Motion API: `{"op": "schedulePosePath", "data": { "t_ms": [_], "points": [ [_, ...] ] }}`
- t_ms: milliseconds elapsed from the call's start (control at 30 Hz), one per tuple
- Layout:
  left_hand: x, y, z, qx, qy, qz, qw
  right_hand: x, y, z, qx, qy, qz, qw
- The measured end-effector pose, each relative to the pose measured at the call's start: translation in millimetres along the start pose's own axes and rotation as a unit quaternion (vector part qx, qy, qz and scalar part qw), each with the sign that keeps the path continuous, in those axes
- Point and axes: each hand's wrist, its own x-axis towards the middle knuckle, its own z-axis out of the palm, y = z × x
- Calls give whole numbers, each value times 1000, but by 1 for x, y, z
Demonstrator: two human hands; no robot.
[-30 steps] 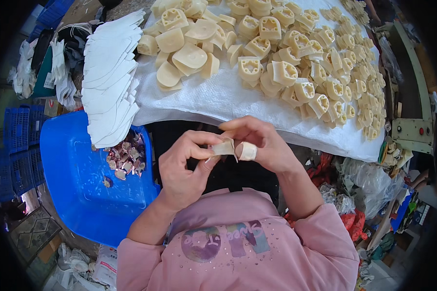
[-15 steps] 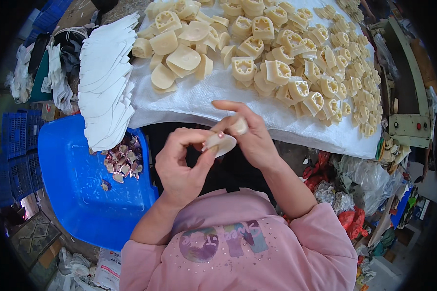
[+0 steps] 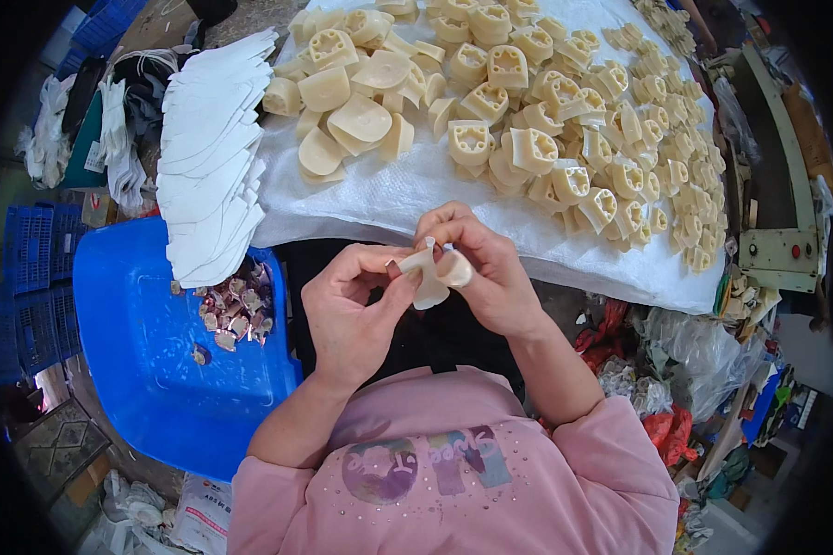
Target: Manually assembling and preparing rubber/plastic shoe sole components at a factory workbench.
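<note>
In front of my body, above my lap, both hands meet at a small cream-white piece with a thin, flared edge [image 3: 428,289]. My left hand [image 3: 347,314] pinches it between thumb and fingers, and a shiny pinkish bit [image 3: 393,270] shows beside those fingertips. My right hand [image 3: 498,277] closes on its upper right side with bent fingers. A pale cover [image 3: 453,268] appears to wrap the right thumb tip. Part of the held piece is hidden by the fingers, so its exact kind is unclear.
Many beige moulded plastic pieces [image 3: 532,150] are heaped on a white woven cloth [image 3: 315,208] ahead. Overlapping white cut sheets [image 3: 208,166] lie at its left. A blue basin [image 3: 148,370] holds shiny purplish scraps [image 3: 236,310]. Plastic bags [image 3: 703,347] crowd the right.
My right fingers have come in from a raised, spread pose and now grip the piece. The cream piece has turned from lying flat to more upright. The left hand keeps its pinch.
</note>
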Motion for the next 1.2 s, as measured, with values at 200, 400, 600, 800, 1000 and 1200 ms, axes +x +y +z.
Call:
{"op": "schedulePosePath", "data": {
  "t_ms": [200, 400, 600, 800, 1000, 1200],
  "points": [
    [-1, 3, -8, 267, -31, 122, 955, 1, -6, 1, -285, 38, -199, 937],
    [4, 5, -14, 243, -77, 176, 951, -4, -2, -20, 80, -4, -27, 996],
    [2, -1, -16, 241, -106, 307, 914, -2, -11, -17, 26, -27, 17, 999],
    [1, -1, -16, -41, -217, -98, 970, -6, -25, -10, -192, -81, -118, 971],
    [-8, -8, 5, -47, -95, -49, 993, -10, 4, 6, -125, 9, -210, 970],
    [-15, -14, 4, -59, -116, -64, 989, -9, -5, 4, 147, -35, 95, 984]
  ]
}}
